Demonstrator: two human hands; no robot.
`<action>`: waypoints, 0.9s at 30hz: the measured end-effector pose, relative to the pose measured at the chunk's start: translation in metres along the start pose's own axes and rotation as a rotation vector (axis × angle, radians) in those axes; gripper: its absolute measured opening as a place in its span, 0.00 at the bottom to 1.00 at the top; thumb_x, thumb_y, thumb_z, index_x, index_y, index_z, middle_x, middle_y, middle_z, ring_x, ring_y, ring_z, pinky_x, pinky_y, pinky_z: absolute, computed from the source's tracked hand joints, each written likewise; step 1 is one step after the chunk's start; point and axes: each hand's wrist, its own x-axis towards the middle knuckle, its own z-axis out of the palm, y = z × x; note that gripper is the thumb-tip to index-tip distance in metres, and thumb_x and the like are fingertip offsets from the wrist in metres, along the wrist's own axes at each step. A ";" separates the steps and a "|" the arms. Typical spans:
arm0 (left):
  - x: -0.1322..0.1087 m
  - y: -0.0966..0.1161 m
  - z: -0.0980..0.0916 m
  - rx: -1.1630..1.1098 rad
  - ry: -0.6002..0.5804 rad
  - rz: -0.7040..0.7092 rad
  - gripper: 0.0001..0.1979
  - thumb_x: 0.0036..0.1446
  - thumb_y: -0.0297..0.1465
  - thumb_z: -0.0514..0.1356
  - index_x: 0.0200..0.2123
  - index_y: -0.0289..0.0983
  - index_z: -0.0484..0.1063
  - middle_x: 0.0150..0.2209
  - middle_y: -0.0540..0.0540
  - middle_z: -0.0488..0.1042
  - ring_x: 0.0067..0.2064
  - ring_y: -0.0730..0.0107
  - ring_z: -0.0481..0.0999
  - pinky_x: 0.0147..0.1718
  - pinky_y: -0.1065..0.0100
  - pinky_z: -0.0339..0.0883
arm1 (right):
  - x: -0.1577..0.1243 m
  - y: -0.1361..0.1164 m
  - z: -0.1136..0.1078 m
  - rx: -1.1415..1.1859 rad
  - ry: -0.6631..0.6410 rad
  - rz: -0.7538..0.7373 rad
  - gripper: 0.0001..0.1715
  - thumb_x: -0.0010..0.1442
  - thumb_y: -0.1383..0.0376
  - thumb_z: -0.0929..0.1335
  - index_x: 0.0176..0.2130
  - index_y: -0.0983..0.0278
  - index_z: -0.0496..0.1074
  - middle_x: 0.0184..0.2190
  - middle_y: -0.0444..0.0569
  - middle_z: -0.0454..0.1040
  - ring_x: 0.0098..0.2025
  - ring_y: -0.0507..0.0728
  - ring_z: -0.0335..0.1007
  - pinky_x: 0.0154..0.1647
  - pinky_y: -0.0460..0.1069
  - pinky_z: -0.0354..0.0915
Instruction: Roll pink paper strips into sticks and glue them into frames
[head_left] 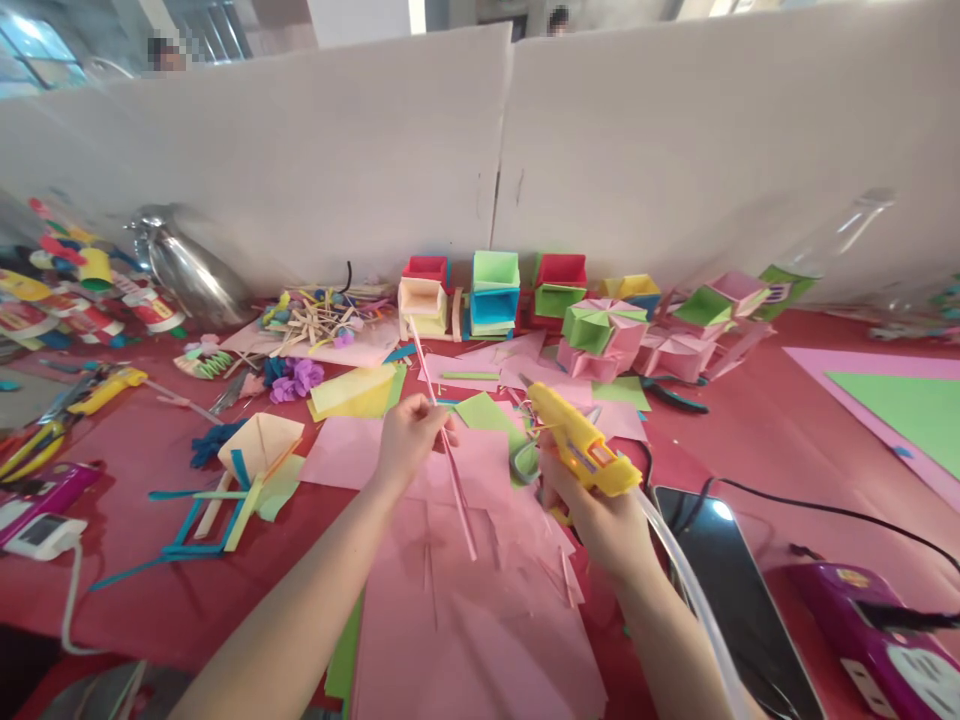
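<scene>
Between the fingers of my left hand (412,435) is a thin pink paper strip (460,495), held slantwise above the pink sheets (480,620). My right hand (592,515) is wrapped round a yellow hot glue gun (589,445), its nozzle pointing up and left; a clear glue stick (686,575) trails from its back end. The strip and the nozzle are apart. Green paper pieces (487,415) and scraps lie between and beyond the two hands.
Folded paper boxes (495,290) line the back by a white partition (337,170). At left stand a paper-strip chair (217,510) and a metal jug (187,265). A phone (739,590), a black cable (832,510) and a purple power strip (870,640) lie at right.
</scene>
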 end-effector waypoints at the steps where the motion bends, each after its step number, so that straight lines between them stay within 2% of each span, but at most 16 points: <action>1: -0.001 0.003 0.002 -0.049 0.008 0.023 0.11 0.49 0.35 0.55 0.19 0.38 0.59 0.17 0.52 0.68 0.18 0.75 0.68 0.19 0.74 0.60 | -0.001 -0.001 0.000 0.015 -0.048 -0.003 0.20 0.52 0.52 0.66 0.38 0.65 0.67 0.15 0.39 0.63 0.17 0.49 0.57 0.16 0.45 0.56; 4: 0.002 0.004 0.005 -0.162 0.037 0.085 0.13 0.49 0.38 0.58 0.22 0.38 0.58 0.16 0.56 0.64 0.16 0.79 0.64 0.18 0.75 0.58 | -0.003 -0.002 -0.002 -0.047 -0.167 -0.024 0.19 0.54 0.52 0.64 0.38 0.64 0.68 0.17 0.41 0.64 0.17 0.49 0.56 0.16 0.45 0.56; 8: 0.008 -0.007 0.002 -0.275 0.067 0.107 0.11 0.52 0.39 0.57 0.33 0.39 0.62 0.22 0.56 0.68 0.15 0.82 0.61 0.15 0.76 0.53 | -0.004 0.000 0.001 -0.243 -0.252 -0.118 0.15 0.55 0.54 0.64 0.35 0.63 0.70 0.24 0.44 0.68 0.22 0.51 0.62 0.20 0.46 0.60; 10: 0.009 -0.013 -0.001 -0.338 0.054 0.089 0.10 0.54 0.39 0.55 0.30 0.38 0.64 0.22 0.55 0.67 0.15 0.82 0.59 0.14 0.76 0.52 | -0.006 0.002 0.007 -0.310 -0.265 -0.173 0.14 0.56 0.55 0.64 0.34 0.63 0.69 0.26 0.45 0.69 0.24 0.52 0.64 0.24 0.47 0.62; 13: 0.010 -0.020 -0.005 -0.403 0.054 0.026 0.14 0.54 0.39 0.55 0.22 0.36 0.62 0.18 0.54 0.63 0.15 0.83 0.58 0.14 0.76 0.50 | -0.011 0.003 0.017 -0.362 -0.326 -0.237 0.12 0.57 0.56 0.63 0.31 0.63 0.68 0.26 0.45 0.68 0.26 0.53 0.65 0.28 0.48 0.64; 15: 0.010 -0.022 -0.005 -0.432 0.059 -0.026 0.14 0.53 0.39 0.56 0.21 0.36 0.62 0.16 0.55 0.60 0.15 0.83 0.56 0.14 0.77 0.48 | -0.015 0.003 0.023 -0.375 -0.363 -0.253 0.12 0.58 0.57 0.63 0.29 0.63 0.65 0.26 0.45 0.67 0.26 0.53 0.64 0.28 0.49 0.63; 22: 0.004 -0.017 -0.001 -0.521 -0.008 -0.148 0.14 0.51 0.41 0.56 0.23 0.36 0.62 0.17 0.55 0.57 0.16 0.82 0.55 0.13 0.77 0.46 | -0.021 0.003 0.028 -0.378 -0.350 -0.224 0.13 0.57 0.56 0.63 0.27 0.62 0.61 0.23 0.43 0.63 0.24 0.52 0.62 0.26 0.48 0.61; 27: -0.004 -0.014 0.001 -0.541 -0.049 -0.134 0.14 0.53 0.40 0.56 0.24 0.35 0.63 0.20 0.54 0.58 0.18 0.82 0.55 0.15 0.79 0.47 | -0.021 0.004 0.028 -0.394 -0.334 -0.217 0.18 0.57 0.55 0.63 0.23 0.61 0.56 0.23 0.44 0.64 0.25 0.52 0.63 0.27 0.48 0.61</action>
